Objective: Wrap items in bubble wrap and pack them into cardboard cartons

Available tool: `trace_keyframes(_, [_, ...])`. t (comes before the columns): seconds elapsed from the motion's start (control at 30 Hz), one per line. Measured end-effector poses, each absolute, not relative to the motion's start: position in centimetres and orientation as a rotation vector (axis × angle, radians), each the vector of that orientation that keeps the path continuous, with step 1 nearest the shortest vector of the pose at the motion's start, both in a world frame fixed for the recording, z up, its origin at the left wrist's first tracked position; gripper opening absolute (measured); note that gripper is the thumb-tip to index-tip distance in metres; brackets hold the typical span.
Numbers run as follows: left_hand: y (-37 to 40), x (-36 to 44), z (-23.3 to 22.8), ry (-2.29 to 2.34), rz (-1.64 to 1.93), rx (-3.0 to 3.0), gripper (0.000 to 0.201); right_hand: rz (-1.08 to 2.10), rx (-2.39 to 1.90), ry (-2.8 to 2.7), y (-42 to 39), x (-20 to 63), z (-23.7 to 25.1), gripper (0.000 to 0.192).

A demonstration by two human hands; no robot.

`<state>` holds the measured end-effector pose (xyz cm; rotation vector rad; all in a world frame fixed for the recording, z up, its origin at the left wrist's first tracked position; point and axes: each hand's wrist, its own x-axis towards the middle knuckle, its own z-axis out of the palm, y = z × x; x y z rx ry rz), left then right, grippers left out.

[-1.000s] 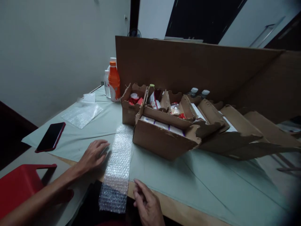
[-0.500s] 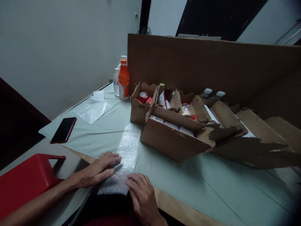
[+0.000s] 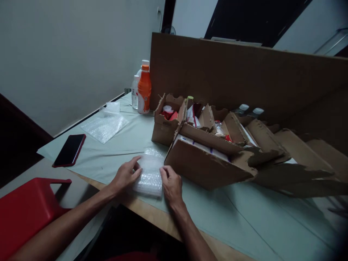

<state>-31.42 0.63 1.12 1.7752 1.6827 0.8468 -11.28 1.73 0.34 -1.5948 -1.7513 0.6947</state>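
A strip of clear bubble wrap [image 3: 149,184] lies on the pale green cloth, its near end folded over toward the cardboard boxes. My left hand [image 3: 127,174] pinches the left edge of the fold between thumb and fingers. On the opposite edge, my right hand [image 3: 172,183] grips the wrap with curled fingers. The far end of the strip lies flat beside the nearest cardboard box [image 3: 209,165]. Farther left rest more pieces of bubble wrap [image 3: 106,127], out of reach of both hands.
Open cardboard boxes [image 3: 164,132] with packets inside run to the right before a tall cardboard panel [image 3: 231,72]. An orange bottle [image 3: 144,90] and a clear bottle [image 3: 135,92] stand behind. A phone [image 3: 69,150] lies at left, above a red stool [image 3: 29,210].
Both hands have moved forward, away from my body, carrying the near end of the bubble wrap over onto the rest of the strip. The wrap now looks shorter and doubled.
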Motion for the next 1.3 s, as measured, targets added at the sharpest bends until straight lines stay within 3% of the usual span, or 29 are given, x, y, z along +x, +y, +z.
trace_keyframes(0.17, [2.5,-31.2,-1.1,1.783,0.722,1.993,0.054,0.490,-1.639,-1.829,1.2,-10.3,-0.2,0.028])
trace_keyframes(0.33, [2.2,-31.0,-2.3,1.829,0.710,2.238,0.049,0.027,-1.218,-2.147,-3.8,-11.1,0.8,0.028])
trace_keyframes(0.67, [2.0,-30.7,-2.2,1.858,0.725,2.357,0.038,0.089,-1.247,-2.367,-4.6,-12.1,-3.0,0.034])
trace_keyframes(0.87, [-3.0,-31.5,0.3,1.702,1.009,1.706,0.027,0.122,-1.125,-2.348,-3.1,-11.8,-1.7,0.021])
trace_keyframes(1.0, [-8.6,-30.5,1.6,1.327,0.826,1.005,0.041,0.273,-1.156,-2.258,-3.2,-11.9,-0.5,0.014])
trace_keyframes(1.1, [-10.9,-28.7,1.8,1.111,0.935,0.644,0.057,0.393,-1.188,-2.186,-5.4,-12.6,-0.2,0.019])
trace_keyframes(1.3, [-10.9,-26.5,1.8,1.117,1.247,0.408,0.038,0.533,-1.110,-2.184,-10.3,-12.5,1.2,0.018])
